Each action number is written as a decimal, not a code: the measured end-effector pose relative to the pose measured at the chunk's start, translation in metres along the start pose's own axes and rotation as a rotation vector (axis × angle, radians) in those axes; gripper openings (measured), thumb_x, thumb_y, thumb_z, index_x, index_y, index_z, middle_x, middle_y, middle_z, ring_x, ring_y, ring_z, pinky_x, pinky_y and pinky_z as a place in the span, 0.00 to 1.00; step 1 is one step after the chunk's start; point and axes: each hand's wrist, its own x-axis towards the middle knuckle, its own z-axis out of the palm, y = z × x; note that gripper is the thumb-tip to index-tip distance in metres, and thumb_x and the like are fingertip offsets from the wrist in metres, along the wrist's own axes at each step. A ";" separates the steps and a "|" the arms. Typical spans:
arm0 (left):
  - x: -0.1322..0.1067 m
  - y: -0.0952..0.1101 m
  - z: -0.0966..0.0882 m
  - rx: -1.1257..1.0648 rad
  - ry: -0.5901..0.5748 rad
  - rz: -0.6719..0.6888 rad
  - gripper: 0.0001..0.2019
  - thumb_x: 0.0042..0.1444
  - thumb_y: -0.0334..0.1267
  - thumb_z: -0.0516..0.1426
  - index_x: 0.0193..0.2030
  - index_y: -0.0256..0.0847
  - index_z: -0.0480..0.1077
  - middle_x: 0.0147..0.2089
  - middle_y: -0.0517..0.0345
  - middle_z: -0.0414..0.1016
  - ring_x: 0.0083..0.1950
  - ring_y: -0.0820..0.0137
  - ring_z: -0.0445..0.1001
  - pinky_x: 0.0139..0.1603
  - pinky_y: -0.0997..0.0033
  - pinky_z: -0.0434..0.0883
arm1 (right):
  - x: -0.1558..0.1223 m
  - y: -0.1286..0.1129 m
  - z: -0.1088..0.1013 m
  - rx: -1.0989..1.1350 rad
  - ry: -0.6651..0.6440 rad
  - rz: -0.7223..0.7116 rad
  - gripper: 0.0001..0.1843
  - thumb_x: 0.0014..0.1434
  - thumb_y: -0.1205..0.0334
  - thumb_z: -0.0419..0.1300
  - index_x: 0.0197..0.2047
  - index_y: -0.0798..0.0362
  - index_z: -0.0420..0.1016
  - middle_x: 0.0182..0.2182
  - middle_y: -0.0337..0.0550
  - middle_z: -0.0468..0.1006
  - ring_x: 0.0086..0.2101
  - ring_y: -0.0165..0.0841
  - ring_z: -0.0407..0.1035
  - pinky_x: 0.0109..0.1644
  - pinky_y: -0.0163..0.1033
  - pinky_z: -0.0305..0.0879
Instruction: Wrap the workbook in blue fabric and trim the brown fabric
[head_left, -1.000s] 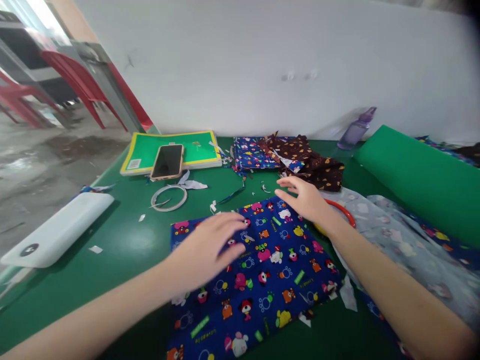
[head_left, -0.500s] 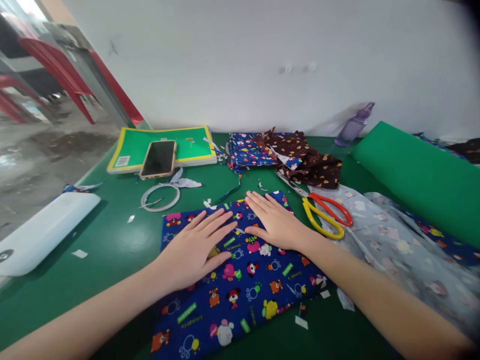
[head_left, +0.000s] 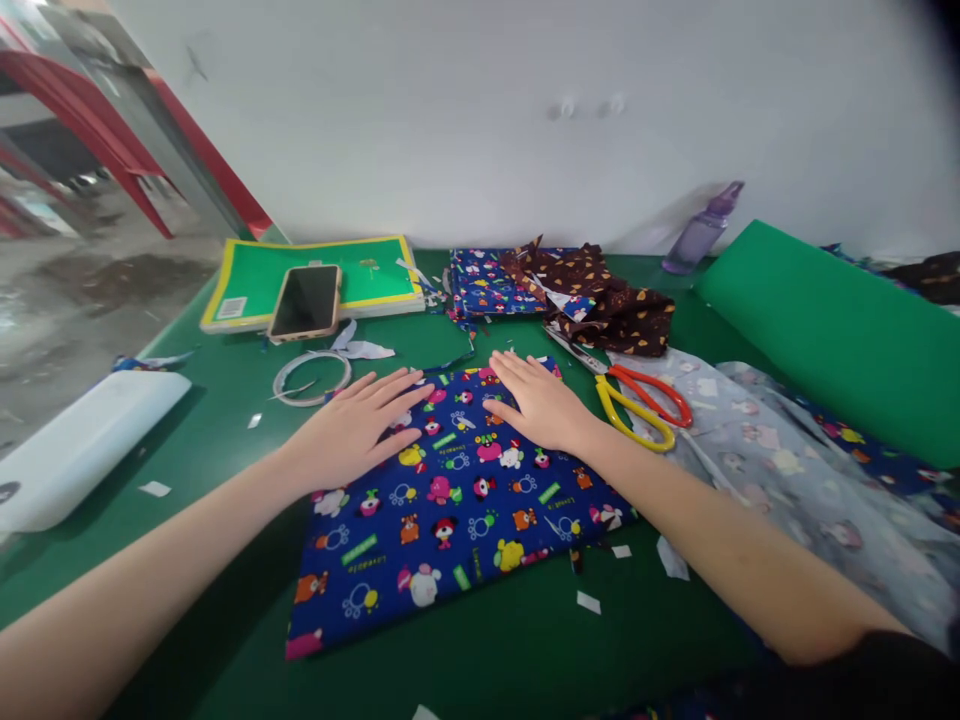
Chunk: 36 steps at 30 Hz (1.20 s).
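Note:
A dark blue cloth (head_left: 450,520) printed with bright cartoon animals lies flat on the green table (head_left: 225,460) in front of me. My left hand (head_left: 352,430) rests palm down on its upper left corner, fingers stretched out flat. My right hand (head_left: 536,402) presses flat on its upper edge near the middle, fingers spread. Neither hand holds anything. Scissors (head_left: 637,400) with red and yellow handles lie just to the right of my right hand.
A phone (head_left: 306,300) lies on a green notebook (head_left: 375,275) at the back left, a roll of clear tape (head_left: 311,377) below it. A white power bank (head_left: 75,450) sits at left. Brown and blue fabric pieces (head_left: 600,300), a purple bottle (head_left: 701,235), a green roll (head_left: 832,330) and grey cloth (head_left: 787,470) lie right.
My right hand came in from near the scissors onto the cloth. Both hands now lie flat on its top edge, and the left hand has slid to the upper left corner.

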 end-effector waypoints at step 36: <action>0.007 -0.036 0.006 -0.032 0.038 -0.188 0.29 0.65 0.56 0.38 0.70 0.51 0.45 0.71 0.61 0.50 0.72 0.61 0.44 0.69 0.43 0.38 | 0.005 0.030 -0.001 0.052 -0.022 0.050 0.47 0.60 0.33 0.39 0.70 0.61 0.43 0.68 0.50 0.44 0.66 0.41 0.40 0.69 0.49 0.39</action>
